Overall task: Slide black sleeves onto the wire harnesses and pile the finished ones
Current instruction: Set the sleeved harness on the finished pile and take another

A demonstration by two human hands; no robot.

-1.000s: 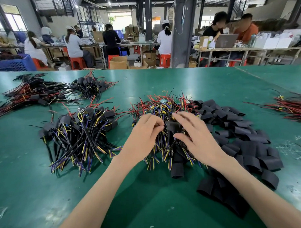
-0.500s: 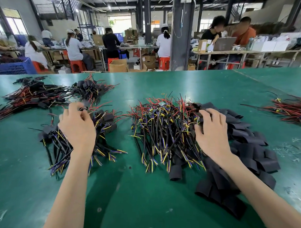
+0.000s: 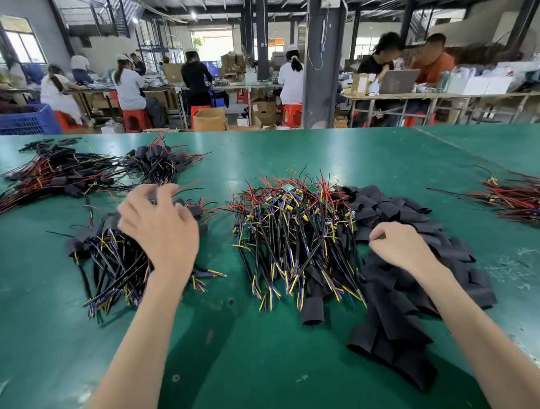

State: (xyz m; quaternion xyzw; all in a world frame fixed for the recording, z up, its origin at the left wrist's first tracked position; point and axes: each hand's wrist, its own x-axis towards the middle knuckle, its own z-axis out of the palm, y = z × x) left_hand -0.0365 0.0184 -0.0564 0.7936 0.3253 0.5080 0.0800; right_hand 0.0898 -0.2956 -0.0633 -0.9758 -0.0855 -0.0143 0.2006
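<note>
Factory assembly hall: long green worktop point(image 3: 340, 158) with heaped wire harnesses point(image 3: 295, 235), capped workers on red stools point(image 3: 292, 113) at benches, cardboard boxes point(image 3: 209, 119), steel columns point(image 3: 321, 59).

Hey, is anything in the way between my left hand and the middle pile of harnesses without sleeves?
Nothing visible. The left hand is above the sleeved pile; only a strip of bare green table separates it from the unsleeved harnesses. The right hand rests on the black sleeves, off that path.
</note>
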